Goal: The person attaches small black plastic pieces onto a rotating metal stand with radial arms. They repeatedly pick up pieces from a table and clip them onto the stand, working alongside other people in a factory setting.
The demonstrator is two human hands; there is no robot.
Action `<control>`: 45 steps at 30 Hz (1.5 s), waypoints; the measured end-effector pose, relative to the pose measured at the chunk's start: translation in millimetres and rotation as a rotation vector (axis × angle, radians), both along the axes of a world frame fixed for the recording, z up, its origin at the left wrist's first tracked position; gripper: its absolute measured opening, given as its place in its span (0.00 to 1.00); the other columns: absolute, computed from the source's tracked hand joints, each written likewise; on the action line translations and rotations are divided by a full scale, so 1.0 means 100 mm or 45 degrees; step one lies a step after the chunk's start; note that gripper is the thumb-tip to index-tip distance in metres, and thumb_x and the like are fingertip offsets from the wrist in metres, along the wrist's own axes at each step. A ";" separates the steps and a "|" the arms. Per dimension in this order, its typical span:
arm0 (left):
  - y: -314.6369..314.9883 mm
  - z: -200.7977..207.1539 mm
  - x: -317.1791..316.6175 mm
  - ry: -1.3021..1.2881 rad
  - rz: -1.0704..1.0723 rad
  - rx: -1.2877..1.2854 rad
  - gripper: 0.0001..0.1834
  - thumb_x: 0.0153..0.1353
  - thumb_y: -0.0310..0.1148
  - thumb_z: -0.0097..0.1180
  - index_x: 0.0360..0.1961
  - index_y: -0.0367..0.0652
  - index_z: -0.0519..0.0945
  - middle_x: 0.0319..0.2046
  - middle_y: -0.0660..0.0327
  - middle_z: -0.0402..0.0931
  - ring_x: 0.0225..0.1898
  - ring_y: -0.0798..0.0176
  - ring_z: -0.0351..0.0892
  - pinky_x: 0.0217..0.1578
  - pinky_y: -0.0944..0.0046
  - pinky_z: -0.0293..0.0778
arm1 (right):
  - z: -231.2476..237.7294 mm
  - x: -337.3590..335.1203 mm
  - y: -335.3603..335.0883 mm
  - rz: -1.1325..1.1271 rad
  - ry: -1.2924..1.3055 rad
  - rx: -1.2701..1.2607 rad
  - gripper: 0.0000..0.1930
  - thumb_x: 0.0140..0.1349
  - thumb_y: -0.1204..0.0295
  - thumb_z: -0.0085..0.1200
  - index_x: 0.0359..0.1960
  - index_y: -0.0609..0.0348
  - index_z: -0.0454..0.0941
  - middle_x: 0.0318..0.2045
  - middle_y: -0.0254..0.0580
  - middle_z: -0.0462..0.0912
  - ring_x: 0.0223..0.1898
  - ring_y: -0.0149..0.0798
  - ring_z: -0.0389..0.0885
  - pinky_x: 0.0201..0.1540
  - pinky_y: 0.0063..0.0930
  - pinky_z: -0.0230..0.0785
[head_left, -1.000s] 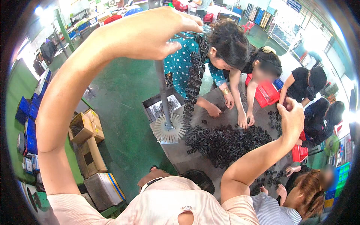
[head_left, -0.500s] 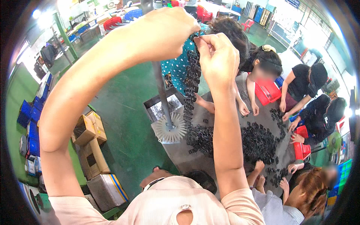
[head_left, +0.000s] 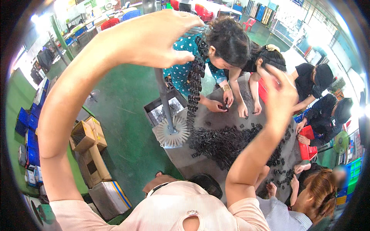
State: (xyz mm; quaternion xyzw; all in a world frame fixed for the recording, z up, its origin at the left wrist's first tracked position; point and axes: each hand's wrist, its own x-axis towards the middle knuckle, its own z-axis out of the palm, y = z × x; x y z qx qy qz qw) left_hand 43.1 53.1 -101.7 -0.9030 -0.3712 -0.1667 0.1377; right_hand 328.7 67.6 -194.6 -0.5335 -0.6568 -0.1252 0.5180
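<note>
My left hand [head_left: 163, 40] is raised at the upper middle, thumb spread away from the fingers, nothing between them. Just past its fingertips, a long strand of small black parts [head_left: 195, 82] hangs down beside a grey metal pole [head_left: 165, 98]. The strand's upper end is close to some metal rods [head_left: 194, 31]. My right hand [head_left: 283, 90] is off to the right above the table, smeared by motion, so its grip is unclear. Below lies a wide heap of small black parts [head_left: 227, 144] on the grey table [head_left: 192, 163].
Co-workers sit around the table's far and right sides, handling black parts; one wears a dotted teal top [head_left: 181, 73]. A red basket [head_left: 307, 142] stands at the right. A metal bin [head_left: 165, 107] adjoins the pole. Cardboard boxes [head_left: 94, 165] line the left.
My hands were together at the strand's top; now they are apart. The right hand has swung right and down, while the left has opened slightly to the left. The strand still hangs.
</note>
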 end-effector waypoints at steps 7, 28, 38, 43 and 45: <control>0.08 0.04 0.20 0.183 0.280 0.009 0.21 0.50 0.20 0.50 0.48 0.28 0.76 0.47 0.42 0.76 0.50 0.43 0.76 0.54 0.52 0.70 | 0.00 -1.23 0.41 0.455 0.134 0.197 0.07 0.54 0.65 0.61 0.28 0.54 0.82 0.27 0.39 0.79 0.32 0.46 0.79 0.38 0.41 0.65; 0.15 0.14 0.17 0.286 0.495 -0.123 0.24 0.54 0.27 0.53 0.54 0.30 0.74 0.51 0.41 0.75 0.55 0.44 0.73 0.58 0.54 0.67 | -0.01 -1.31 0.52 0.364 0.046 0.153 0.09 0.55 0.63 0.61 0.32 0.53 0.83 0.29 0.37 0.79 0.35 0.42 0.79 0.37 0.41 0.65; -0.04 -0.01 -0.17 0.060 0.108 0.037 0.28 0.50 0.14 0.45 0.56 0.35 0.74 0.55 0.44 0.73 0.59 0.45 0.70 0.62 0.54 0.65 | -0.11 0.30 0.11 0.082 0.167 -0.163 0.08 0.58 0.72 0.60 0.33 0.66 0.83 0.29 0.40 0.83 0.30 0.29 0.78 0.37 0.23 0.69; -0.05 0.01 -0.27 0.034 -0.100 0.041 0.29 0.52 0.20 0.51 0.59 0.39 0.72 0.59 0.46 0.69 0.61 0.46 0.69 0.63 0.52 0.62 | -0.23 0.99 -0.20 -0.542 -0.283 -0.255 0.17 0.55 0.65 0.64 0.40 0.65 0.82 0.32 0.43 0.82 0.35 0.34 0.79 0.41 0.26 0.70; -0.04 -0.02 -0.27 -0.008 -0.056 0.012 0.29 0.53 0.25 0.55 0.60 0.39 0.72 0.59 0.46 0.69 0.61 0.47 0.69 0.62 0.52 0.63 | -0.10 0.28 -0.08 -0.118 -0.032 -0.119 0.17 0.54 0.65 0.63 0.45 0.55 0.83 0.40 0.47 0.82 0.40 0.46 0.81 0.46 0.37 0.71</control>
